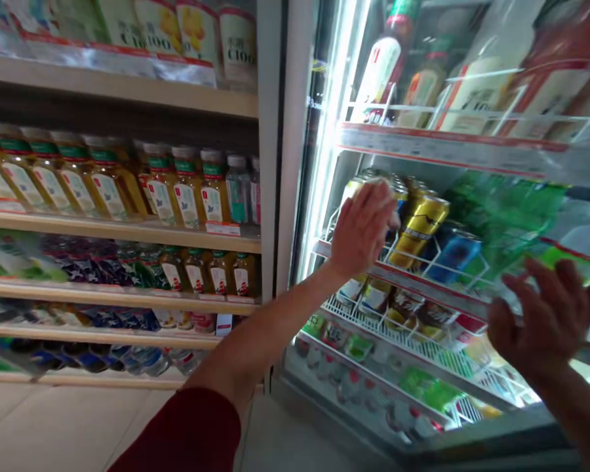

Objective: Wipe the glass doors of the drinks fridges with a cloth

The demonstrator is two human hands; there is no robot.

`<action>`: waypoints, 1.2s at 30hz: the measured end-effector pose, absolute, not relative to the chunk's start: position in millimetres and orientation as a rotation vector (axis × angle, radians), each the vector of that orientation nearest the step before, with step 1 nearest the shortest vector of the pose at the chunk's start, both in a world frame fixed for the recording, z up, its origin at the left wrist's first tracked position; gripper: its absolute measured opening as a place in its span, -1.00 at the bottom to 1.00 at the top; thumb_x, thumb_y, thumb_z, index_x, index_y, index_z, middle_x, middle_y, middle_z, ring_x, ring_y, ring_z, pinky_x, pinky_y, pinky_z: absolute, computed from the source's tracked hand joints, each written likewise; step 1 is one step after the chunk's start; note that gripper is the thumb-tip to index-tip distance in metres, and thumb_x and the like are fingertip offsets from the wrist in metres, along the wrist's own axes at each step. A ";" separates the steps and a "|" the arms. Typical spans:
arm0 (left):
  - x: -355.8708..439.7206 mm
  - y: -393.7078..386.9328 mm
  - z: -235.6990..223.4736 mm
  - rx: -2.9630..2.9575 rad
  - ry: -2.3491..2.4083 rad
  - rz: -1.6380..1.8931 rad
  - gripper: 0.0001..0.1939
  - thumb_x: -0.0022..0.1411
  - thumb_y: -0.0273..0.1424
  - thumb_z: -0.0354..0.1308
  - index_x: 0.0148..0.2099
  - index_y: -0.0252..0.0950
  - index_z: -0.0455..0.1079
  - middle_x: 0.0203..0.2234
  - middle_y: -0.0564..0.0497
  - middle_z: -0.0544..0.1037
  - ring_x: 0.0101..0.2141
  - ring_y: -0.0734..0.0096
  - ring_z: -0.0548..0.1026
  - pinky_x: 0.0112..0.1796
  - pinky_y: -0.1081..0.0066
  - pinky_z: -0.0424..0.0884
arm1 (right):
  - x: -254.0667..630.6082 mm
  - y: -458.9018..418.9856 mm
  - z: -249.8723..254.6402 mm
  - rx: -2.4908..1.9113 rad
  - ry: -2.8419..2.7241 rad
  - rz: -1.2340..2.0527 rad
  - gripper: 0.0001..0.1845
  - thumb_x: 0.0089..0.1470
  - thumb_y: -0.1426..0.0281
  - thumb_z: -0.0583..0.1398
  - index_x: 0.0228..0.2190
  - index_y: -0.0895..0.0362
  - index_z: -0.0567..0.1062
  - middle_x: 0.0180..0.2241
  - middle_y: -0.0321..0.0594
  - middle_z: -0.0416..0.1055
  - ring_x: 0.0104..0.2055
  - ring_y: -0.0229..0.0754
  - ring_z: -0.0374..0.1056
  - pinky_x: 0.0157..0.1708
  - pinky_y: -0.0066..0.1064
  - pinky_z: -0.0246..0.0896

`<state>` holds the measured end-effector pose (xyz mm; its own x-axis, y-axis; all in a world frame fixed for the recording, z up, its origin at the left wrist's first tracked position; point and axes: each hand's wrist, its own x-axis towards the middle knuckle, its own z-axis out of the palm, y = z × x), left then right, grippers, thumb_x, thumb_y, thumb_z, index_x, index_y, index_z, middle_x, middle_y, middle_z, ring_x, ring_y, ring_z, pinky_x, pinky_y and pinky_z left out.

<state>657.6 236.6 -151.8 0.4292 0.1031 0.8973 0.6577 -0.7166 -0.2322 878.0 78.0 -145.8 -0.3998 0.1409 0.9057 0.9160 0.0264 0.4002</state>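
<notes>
My left hand (364, 226) reaches up in front of the lit drinks fridge, its fingers stretched out and nothing seen in it. Behind and beside it on a wire-fronted shelf lie drink cans, among them a gold can (419, 226) and a blue can (455, 254). Whether my fingers touch any can is not clear. On the right, my right hand (545, 314) is raised with its fingers apart and slightly bent, holding nothing. Green bottles (506, 210), blurred, rest on the shelf above and behind it.
To the left stands a shelf rack with rows of amber juice bottles (164, 190) and other drinks. Larger bottles (381, 65) fill the fridge's upper shelf (452, 147). Packs and cans sit on lower wire racks (393, 321). A grey post (273, 151) separates rack and fridge; tiles (78, 426) cover the floor.
</notes>
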 end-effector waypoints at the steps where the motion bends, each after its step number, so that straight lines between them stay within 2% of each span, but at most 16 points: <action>1: 663.6 230.5 -159.2 -2.123 -0.464 -1.243 -0.51 0.32 -0.38 -0.27 0.26 -0.33 -0.01 0.27 -0.02 0.00 0.27 0.24 -0.24 0.24 0.13 -0.15 | 879.0 77.4 -149.0 -1.094 -1.632 -1.453 -0.31 -0.10 0.48 0.19 0.11 -0.01 0.24 0.14 -0.20 0.22 0.19 0.06 0.10 0.20 0.03 -0.11; 3: 672.7 219.4 -182.7 -2.116 0.003 -1.066 -0.56 0.32 -0.36 -0.22 0.22 -0.19 0.07 0.24 0.13 0.07 0.27 0.41 -0.16 0.25 0.32 -0.11 | 878.8 76.9 -154.0 -1.086 -1.623 -1.428 -0.34 -0.08 0.49 0.18 0.10 0.02 0.25 0.14 -0.18 0.22 0.20 0.04 0.10 0.23 -0.01 -0.16; 5: 676.8 216.1 -196.8 -2.092 0.224 -0.906 -0.57 0.31 -0.36 -0.19 0.22 -0.15 0.08 0.24 0.19 0.07 0.26 0.50 -0.13 0.24 0.39 -0.08 | 878.7 76.4 -155.8 -1.059 -1.626 -1.392 -0.38 -0.06 0.51 0.16 0.09 0.06 0.27 0.13 -0.15 0.23 0.19 0.03 0.12 0.23 -0.02 -0.16; 7: 678.5 220.5 -188.5 -2.087 0.139 -0.933 -0.54 0.30 -0.36 -0.18 0.24 -0.19 0.04 0.25 0.13 0.05 0.27 0.45 -0.16 0.24 0.30 -0.09 | 879.8 75.5 -155.5 -1.020 -1.651 -1.366 -0.39 -0.05 0.52 0.13 0.09 0.08 0.26 0.14 -0.13 0.22 0.18 0.02 0.13 0.22 -0.01 -0.13; 11: 690.9 220.5 -154.8 -2.044 -0.475 -1.391 -0.49 0.27 -0.39 -0.15 0.25 -0.34 0.01 0.26 -0.07 0.01 0.27 0.22 -0.22 0.24 0.07 -0.15 | 882.8 73.6 -154.0 -0.973 -1.659 -1.287 -0.37 -0.01 0.55 0.10 0.12 0.06 0.18 0.18 -0.17 0.16 0.20 -0.01 0.10 0.21 0.01 -0.09; 13: 700.4 208.6 -161.7 -2.050 -0.326 -1.355 -0.50 0.25 -0.40 -0.12 0.24 -0.35 0.04 0.26 -0.07 0.01 0.27 0.21 -0.21 0.24 0.11 -0.14 | 883.4 73.0 -153.8 -0.939 -1.649 -1.263 -0.35 -0.02 0.56 0.10 0.13 0.06 0.16 0.18 -0.18 0.15 0.20 -0.02 0.10 0.20 0.00 -0.07; 15: 705.6 196.8 -178.1 -2.047 0.079 -1.123 -0.55 0.26 -0.37 -0.09 0.20 -0.23 0.11 0.26 0.07 0.03 0.27 0.35 -0.17 0.26 0.26 -0.15 | 883.9 72.2 -153.9 -0.921 -1.654 -1.248 -0.33 -0.04 0.57 0.10 0.14 0.06 0.14 0.19 -0.17 0.14 0.21 -0.01 0.08 0.20 0.00 -0.05; 17: 703.4 194.3 -183.6 -2.023 0.269 -0.966 -0.59 0.28 -0.35 -0.10 0.18 -0.15 0.15 0.25 0.16 0.05 0.27 0.44 -0.15 0.26 0.32 -0.18 | 884.9 70.8 -154.3 -0.923 -1.665 -1.229 -0.32 -0.03 0.57 0.09 0.15 0.05 0.12 0.20 -0.16 0.12 0.22 -0.01 0.06 0.19 0.02 -0.04; 19: 696.6 202.3 -167.5 -2.017 0.086 -1.129 -0.57 0.29 -0.39 -0.14 0.20 -0.16 0.11 0.24 0.16 0.06 0.27 0.46 -0.16 0.26 0.29 -0.17 | 886.3 69.1 -155.3 -0.925 -1.686 -1.201 -0.30 -0.03 0.57 0.08 0.16 0.03 0.10 0.21 -0.17 0.10 0.23 -0.02 0.05 0.18 0.01 -0.01; 21: 691.9 213.1 -139.5 -1.960 -0.251 -1.452 -0.51 0.29 -0.47 -0.20 0.26 -0.22 -0.03 0.26 0.09 0.01 0.27 0.43 -0.21 0.26 0.22 -0.14 | 887.4 67.7 -156.5 -0.929 -1.697 -1.165 -0.29 -0.03 0.57 0.08 0.16 0.00 0.09 0.21 -0.21 0.08 0.23 -0.02 0.05 0.17 0.01 0.01; 24: 695.8 214.8 -117.8 -1.885 -0.425 -1.652 -0.43 0.28 -0.50 -0.23 0.31 -0.32 -0.23 0.29 -0.04 -0.14 0.27 0.33 -0.27 0.24 0.14 -0.10 | 887.4 66.5 -156.9 -0.941 -1.687 -1.113 -0.29 -0.02 0.56 0.06 0.17 0.00 0.08 0.22 -0.21 0.07 0.23 -0.01 0.05 0.16 0.04 0.03; 26: 700.8 206.3 -125.6 -1.948 -0.165 -1.424 -0.43 0.28 -0.46 -0.18 0.30 -0.29 -0.20 0.30 0.00 -0.16 0.27 0.36 -0.24 0.24 0.24 -0.08 | 886.8 64.9 -155.6 -0.934 -1.681 -1.082 -0.31 -0.01 0.56 0.05 0.17 0.03 0.09 0.21 -0.17 0.08 0.22 0.00 0.06 0.15 0.06 0.04; 29: 699.9 201.8 -135.0 -1.993 0.206 -1.029 -0.49 0.29 -0.39 -0.13 0.27 -0.25 -0.06 0.27 0.05 -0.03 0.27 0.43 -0.16 0.24 0.34 -0.10 | 887.6 58.8 -153.2 -0.931 -1.695 -1.044 -0.31 -0.01 0.57 0.05 0.17 0.07 0.09 0.21 -0.13 0.09 0.22 0.00 0.06 0.13 0.03 0.09; 30: 697.3 205.1 -130.7 -1.994 0.178 -1.062 -0.50 0.29 -0.39 -0.15 0.26 -0.27 -0.04 0.26 0.03 0.02 0.27 0.43 -0.16 0.25 0.31 -0.11 | 888.5 55.9 -153.0 -0.940 -1.702 -1.031 -0.30 -0.02 0.57 0.06 0.17 0.08 0.09 0.20 -0.12 0.09 0.22 0.00 0.07 0.12 0.02 0.11; 34: 694.5 219.2 -100.2 -1.898 -0.381 -1.671 -0.46 0.28 -0.46 -0.22 0.30 -0.34 -0.16 0.24 -0.11 0.07 0.27 0.30 -0.19 0.22 0.10 -0.08 | 892.6 44.1 -155.4 -0.981 -1.671 -1.020 -0.29 -0.03 0.60 0.06 0.17 0.10 0.10 0.20 -0.11 0.10 0.21 0.00 0.08 0.10 -0.01 0.15; 36: 701.8 212.8 -104.1 -1.927 -0.340 -1.626 -0.44 0.27 -0.46 -0.18 0.30 -0.31 -0.16 0.24 -0.09 0.07 0.27 0.29 -0.17 0.22 0.11 -0.05 | 893.3 40.3 -156.9 -0.998 -1.642 -1.023 -0.29 -0.04 0.60 0.06 0.17 0.09 0.10 0.20 -0.11 0.11 0.21 0.00 0.08 0.11 0.00 0.15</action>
<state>701.8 212.8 -104.1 0.2209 -0.1748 0.9595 0.5443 -0.7942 -0.2700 893.3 40.3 -156.9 -0.2396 0.1562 0.9582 0.9290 0.3237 0.1795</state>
